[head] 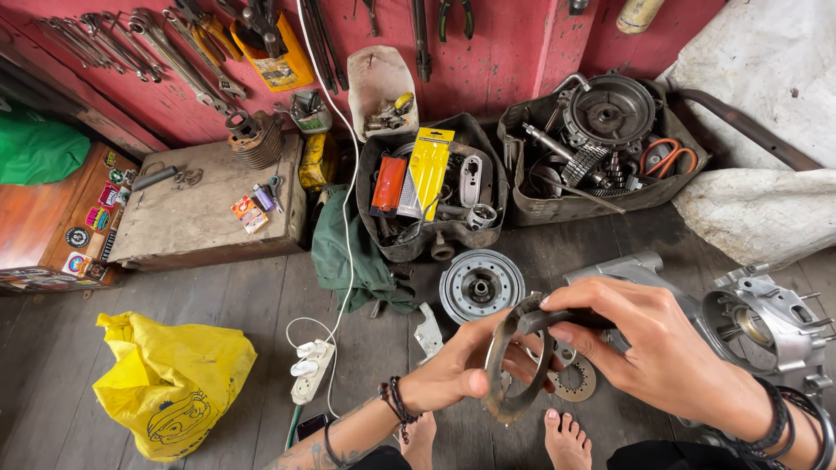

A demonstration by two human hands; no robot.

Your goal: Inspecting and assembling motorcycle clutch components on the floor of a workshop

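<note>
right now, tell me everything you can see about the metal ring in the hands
The metal ring is a flat, dull grey band with a worn, grimy look and an open centre. It stands nearly on edge, tilted, above the wooden floor near the bare feet. The left hand pinches its lower left side, and the right hand presses a dark tool against its top edge.

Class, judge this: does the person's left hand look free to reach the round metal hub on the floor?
Probably not yet: the left hand grips a metal ring. The hub lies uncovered just beyond it.
</note>
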